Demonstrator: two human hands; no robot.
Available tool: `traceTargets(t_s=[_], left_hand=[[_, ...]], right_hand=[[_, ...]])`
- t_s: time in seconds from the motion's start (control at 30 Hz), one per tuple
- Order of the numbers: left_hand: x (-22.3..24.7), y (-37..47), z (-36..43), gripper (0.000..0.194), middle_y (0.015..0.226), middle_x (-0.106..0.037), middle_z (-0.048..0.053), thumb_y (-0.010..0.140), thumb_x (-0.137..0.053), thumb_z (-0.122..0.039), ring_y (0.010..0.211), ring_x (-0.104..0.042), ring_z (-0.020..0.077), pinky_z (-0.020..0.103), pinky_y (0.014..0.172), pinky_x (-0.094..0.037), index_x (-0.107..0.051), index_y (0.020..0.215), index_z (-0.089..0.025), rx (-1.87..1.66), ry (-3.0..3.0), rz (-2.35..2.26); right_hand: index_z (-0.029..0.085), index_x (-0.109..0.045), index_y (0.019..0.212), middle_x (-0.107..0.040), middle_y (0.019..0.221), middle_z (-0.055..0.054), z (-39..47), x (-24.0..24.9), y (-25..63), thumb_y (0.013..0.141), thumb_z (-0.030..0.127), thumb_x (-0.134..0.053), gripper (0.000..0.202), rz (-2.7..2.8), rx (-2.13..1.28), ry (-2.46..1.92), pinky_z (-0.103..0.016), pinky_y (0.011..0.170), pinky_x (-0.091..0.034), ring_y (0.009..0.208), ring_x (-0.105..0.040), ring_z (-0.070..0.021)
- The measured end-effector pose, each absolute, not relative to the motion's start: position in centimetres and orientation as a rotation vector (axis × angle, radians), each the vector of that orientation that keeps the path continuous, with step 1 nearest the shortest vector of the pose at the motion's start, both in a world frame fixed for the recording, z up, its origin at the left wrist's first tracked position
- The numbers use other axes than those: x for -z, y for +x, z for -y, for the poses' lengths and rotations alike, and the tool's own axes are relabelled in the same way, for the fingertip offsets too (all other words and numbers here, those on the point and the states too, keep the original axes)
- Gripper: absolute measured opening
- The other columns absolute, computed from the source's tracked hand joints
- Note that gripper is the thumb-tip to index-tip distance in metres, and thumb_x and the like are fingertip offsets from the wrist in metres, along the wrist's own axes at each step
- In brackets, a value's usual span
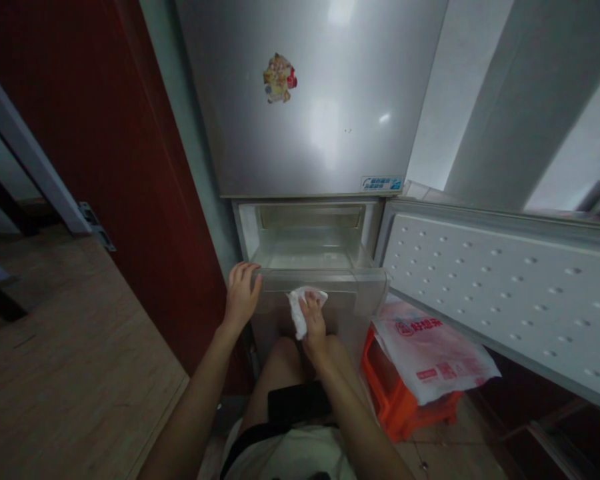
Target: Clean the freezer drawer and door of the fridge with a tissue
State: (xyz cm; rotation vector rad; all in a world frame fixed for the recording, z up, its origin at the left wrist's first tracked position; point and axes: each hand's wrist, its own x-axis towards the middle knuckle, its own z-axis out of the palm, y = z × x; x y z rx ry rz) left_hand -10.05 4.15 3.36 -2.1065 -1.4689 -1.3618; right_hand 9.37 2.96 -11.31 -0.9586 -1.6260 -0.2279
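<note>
A clear plastic freezer drawer [370,283] is pulled partway out of the lower compartment of a silver fridge. My left hand [242,293] grips its top left corner, fingers over the edge and thumb toward the front. Against the drawer's front face, my right hand [314,321] presses a crumpled white cloth [297,310]; whether it is fabric or paper I cannot tell. Inside, the drawer's visible floor shows nothing but pale plastic. The freezer door [485,267], white and dimpled within, stands swung out to the right.
The upper fridge door [325,133] is closed and carries a colourful sticker [280,79]. Below the freezer door, an orange plastic stool [400,407] has a white and red plastic bag [435,347] on it. A dark red wooden door [125,153] stands close on the left.
</note>
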Motion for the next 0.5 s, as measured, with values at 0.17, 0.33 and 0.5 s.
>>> traceTargets(t_s=[0.17,0.33,0.5], left_hand=[[-3.5,-10.2,-4.0,0.033,0.121,-0.058,0.013,0.098,-0.038,-0.035,0.126,-0.045,0.0293,0.049,0.111,-0.036,-0.058,0.119,-0.019,1.342,-2.135,1.453],[-3.5,-10.1,-4.0,0.032,0.121,-0.059,0.014,0.098,-0.039,-0.034,0.126,-0.045,0.0293,0.049,0.111,-0.036,-0.059,0.118,-0.018,1.367,-2.127,1.443],[-3.6,-10.0,-4.0,0.034,0.120,-0.059,0.015,0.098,-0.037,-0.035,0.125,-0.044,0.0298,0.050,0.110,-0.037,-0.059,0.118,-0.016,1.352,-2.116,1.461]], right_hand=[[0.017,-0.036,0.150,-0.047,0.146,-0.013,-5.0,11.8,8.5,0.089,0.004,-0.035,0.063,1.687,0.431,-0.936,-0.051,0.122,-0.016,0.149,-0.019,-0.0210],[0.019,-0.049,0.142,-0.051,0.142,-0.012,-5.3,10.5,9.9,0.093,0.009,-0.034,0.052,1.725,0.529,-0.985,-0.047,0.121,-0.022,0.146,-0.029,-0.0199],[0.019,-0.058,0.133,-0.046,0.146,-0.013,-6.4,9.4,8.5,0.095,0.010,-0.038,0.044,1.738,0.581,-1.037,-0.051,0.119,-0.021,0.148,-0.023,-0.0232]])
